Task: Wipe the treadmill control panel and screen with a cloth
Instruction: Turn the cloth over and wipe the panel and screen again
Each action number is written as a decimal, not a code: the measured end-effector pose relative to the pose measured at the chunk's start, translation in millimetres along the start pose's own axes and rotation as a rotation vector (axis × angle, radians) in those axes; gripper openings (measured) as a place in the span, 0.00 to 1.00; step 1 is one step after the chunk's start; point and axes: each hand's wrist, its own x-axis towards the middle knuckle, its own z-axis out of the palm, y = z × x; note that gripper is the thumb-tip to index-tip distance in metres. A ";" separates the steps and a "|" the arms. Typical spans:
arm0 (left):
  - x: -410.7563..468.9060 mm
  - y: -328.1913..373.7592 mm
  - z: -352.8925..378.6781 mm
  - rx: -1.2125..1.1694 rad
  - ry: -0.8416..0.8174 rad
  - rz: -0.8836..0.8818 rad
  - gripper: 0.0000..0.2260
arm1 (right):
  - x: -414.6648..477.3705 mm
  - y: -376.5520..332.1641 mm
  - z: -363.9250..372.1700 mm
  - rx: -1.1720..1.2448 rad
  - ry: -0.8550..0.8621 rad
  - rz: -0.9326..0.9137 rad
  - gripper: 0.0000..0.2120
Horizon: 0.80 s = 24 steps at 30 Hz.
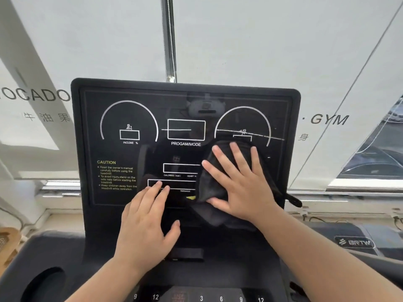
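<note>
On the screen's (130, 153) right half, my right hand (237, 182) presses the black cloth (209, 184) flat, fingers spread. Left hand (146, 221) open, empty, braced low — left half and near button strip (200, 297) probably still to do.

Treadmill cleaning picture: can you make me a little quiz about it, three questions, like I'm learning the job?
1. True or false: the left hand holds the black cloth.
2. Which part of the screen does the cloth cover? A) the INCLINE dial B) the lower right part C) the CAUTION text
3. Fill in: the left hand rests flat with ____ in it.

Key:
1. False. The right hand presses the cloth flat on the screen.
2. B
3. nothing
</note>
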 end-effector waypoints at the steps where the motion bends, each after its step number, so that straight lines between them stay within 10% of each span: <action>1: 0.5 1.2 1.0 0.006 0.001 -0.004 0.33 | -13.2 12.7 1.8 -0.022 -0.005 0.003 0.44; 13: 0.0 -0.9 5.6 0.018 -0.019 0.000 0.32 | 78.4 69.3 -40.7 0.043 -0.033 0.517 0.53; 24: 1.7 13.8 13.9 -0.011 0.171 0.036 0.28 | -10.0 -33.0 4.8 0.078 -0.054 0.135 0.48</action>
